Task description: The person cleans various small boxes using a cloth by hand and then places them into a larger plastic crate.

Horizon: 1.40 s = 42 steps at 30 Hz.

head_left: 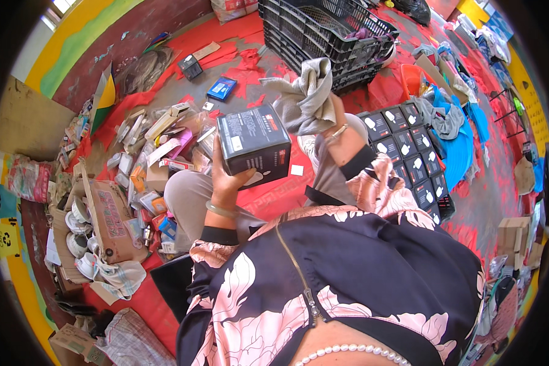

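Observation:
My left hand (226, 178) grips a black cardboard box (257, 135) from its left side, thumb along the near face. The box is tilted, showing its printed top and a near side with white shapes. Raised to the right of it, my right hand (337, 120) is closed around a bunched grey cloth (302, 100). The cloth hangs just beyond the box's upper right corner and hides most of the right fingers. Right of my knee, similar black boxes (402, 143) sit packed in rows.
Stacked black plastic crates (329, 36) stand ahead. A heap of small packages (158, 146) lies to my left, beside an open carton (107, 219) and white bowls (76, 229). A blue box (221, 89) and a small dark box (190, 68) rest on the floor. Blue fabric (454, 137) lies at right.

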Motion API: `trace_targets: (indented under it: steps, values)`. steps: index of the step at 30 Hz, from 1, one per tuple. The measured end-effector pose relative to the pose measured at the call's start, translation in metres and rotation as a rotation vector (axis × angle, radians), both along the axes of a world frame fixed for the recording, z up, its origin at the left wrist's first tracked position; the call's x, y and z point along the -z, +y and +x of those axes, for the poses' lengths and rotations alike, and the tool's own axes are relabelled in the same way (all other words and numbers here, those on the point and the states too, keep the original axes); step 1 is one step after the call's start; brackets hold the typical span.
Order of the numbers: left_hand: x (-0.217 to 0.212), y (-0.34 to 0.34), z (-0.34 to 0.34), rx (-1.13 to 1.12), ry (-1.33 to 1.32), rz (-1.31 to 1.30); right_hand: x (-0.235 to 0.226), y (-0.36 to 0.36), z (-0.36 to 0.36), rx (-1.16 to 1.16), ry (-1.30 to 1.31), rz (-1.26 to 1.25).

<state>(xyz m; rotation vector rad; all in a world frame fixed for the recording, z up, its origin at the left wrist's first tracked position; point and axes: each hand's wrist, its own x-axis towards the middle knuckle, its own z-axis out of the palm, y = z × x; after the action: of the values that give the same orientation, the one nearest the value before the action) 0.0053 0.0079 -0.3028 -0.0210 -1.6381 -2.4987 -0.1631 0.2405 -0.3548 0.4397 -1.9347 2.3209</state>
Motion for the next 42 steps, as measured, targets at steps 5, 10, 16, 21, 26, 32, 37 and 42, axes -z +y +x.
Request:
trace_targets:
  steps: [5, 10, 16, 21, 26, 32, 37, 42]
  values:
    - [0.050, -0.006, -0.011, -0.018, 0.074, -0.163, -0.091, -0.022, 0.049, -0.666, 0.043, 0.429]
    - [0.037, 0.000, -0.009, 0.052, -0.025, -0.027, -0.099, -0.058, 0.076, -0.577, 0.443, 0.993]
    - [0.031, -0.004, 0.004, 0.068, -0.135, -0.292, -0.101, -0.085, 0.058, -0.602, 0.439, 0.832]
    - [0.031, -0.008, -0.002, 0.087, 0.051, -0.206, -0.056, -0.082, 0.001, -0.438, 0.319, 0.892]
    - [0.011, -0.010, -0.006, 0.124, 0.117, 0.127, 0.023, 0.012, -0.099, -0.199, 0.187, 0.909]
    - [0.007, -0.021, 0.000, 0.010, 0.050, 0.045, -0.079, 0.006, -0.033, -0.534, -0.526, -0.398]
    - [0.018, -0.014, -0.008, -0.028, 0.072, 0.100, -0.098, -0.056, 0.054, -0.528, 0.362, 0.838]
    - [0.016, -0.009, -0.009, -0.157, 0.031, -0.192, -0.069, -0.070, 0.062, -0.568, -0.312, 0.208]
